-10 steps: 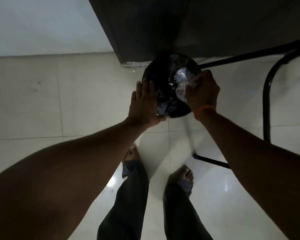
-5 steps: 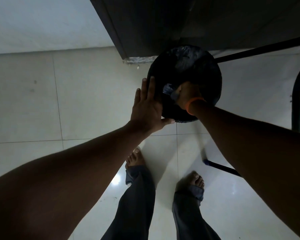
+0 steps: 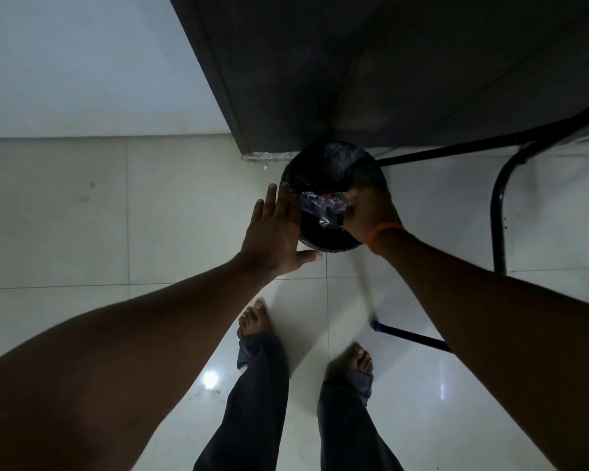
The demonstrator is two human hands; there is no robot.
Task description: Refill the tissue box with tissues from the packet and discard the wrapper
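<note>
A round black bin point(image 3: 330, 164) with a dark liner stands on the tiled floor in front of me. The crumpled clear plastic wrapper point(image 3: 322, 209) lies over the bin's mouth. My right hand point(image 3: 368, 215), with an orange band at the wrist, is over the bin's right side and its fingers touch the wrapper's right edge. My left hand point(image 3: 272, 232) is flat, fingers spread, against the bin's left rim and holds nothing. Whether the right hand still grips the wrapper is unclear in the dim light. The tissue box is not in view.
A dark cabinet point(image 3: 371, 69) rises just behind the bin. A black metal chair frame point(image 3: 498, 205) stands to the right, with one leg point(image 3: 412, 338) on the floor near my right foot. My bare feet are on glossy pale tiles point(image 3: 65, 215).
My right hand pushed the wrapper down into the bin, then rose a little; the wrapper now shows spread beside its fingers. My left hand stayed at the bin's left rim.
</note>
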